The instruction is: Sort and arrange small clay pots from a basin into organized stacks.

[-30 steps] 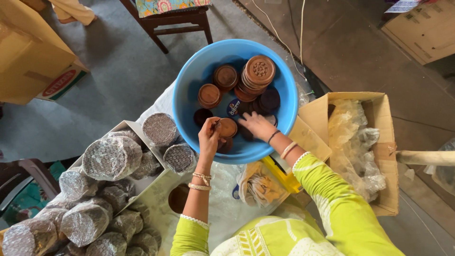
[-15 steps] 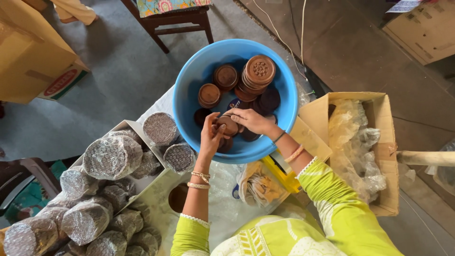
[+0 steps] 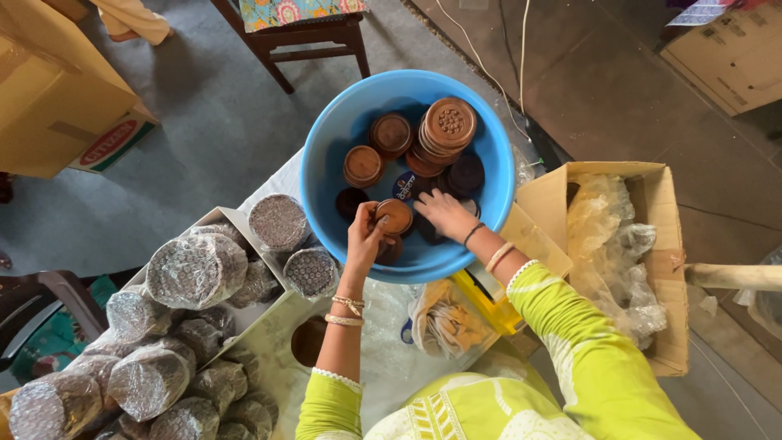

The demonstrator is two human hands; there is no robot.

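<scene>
Sitting between a tray of bubble-wrapped bundles (image 3: 195, 269) and a cardboard box (image 3: 643, 253) stuffed with plastic wrap, the blue plastic tub (image 3: 334, 130) holds a stack of brown clay discs (image 3: 444, 130) and several loose ones. Over its near side the left hand (image 3: 366, 240) has its fingers clamped on one brown clay disc (image 3: 396, 215). Just beside it, the right hand (image 3: 444, 213) reaches down among the dark discs with fingers spread apart, gripping nothing visible.
</scene>
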